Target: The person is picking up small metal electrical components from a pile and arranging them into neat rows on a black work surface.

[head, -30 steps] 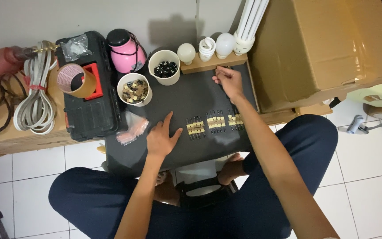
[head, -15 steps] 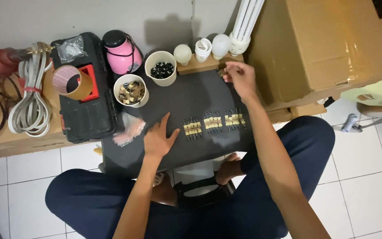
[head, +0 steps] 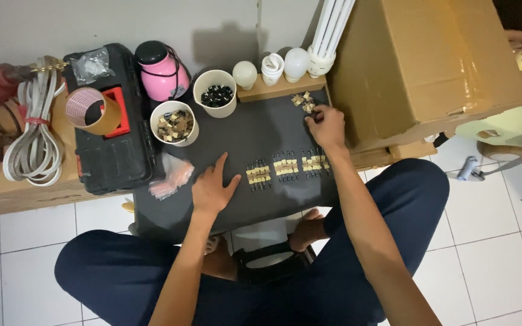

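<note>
White floor tiles and a pale wall are framing a low dark matte board (head: 212,130) lying across the seated person's lap. Left hand (head: 212,188) is resting flat, fingers spread and holding nothing, at roughly 8 o'clock on the board, just beside the row of small tan parts with dark pins (head: 285,169) lined up at centre. Right hand (head: 326,125) is reaching to 1 o'clock, fingertips curling into a loose pile of small tan components (head: 304,101); whether it is actually pinching one, cannot tell. My read: these parts are tiny, light and rigid, with thin pins that bend easily, so taking one by the tan body between thumb and forefinger looks safest. At 11 o'clock a white cup of tan pieces (head: 175,123) and a white cup of black pieces (head: 215,93) are standing close together. Farther out at 10 o'clock are a black plastic toolbox (head: 113,157), a roll of brown tape (head: 93,111) and a pink jug (head: 161,71). Big cardboard box (head: 430,60) is sitting at 2 o'clock.
</note>
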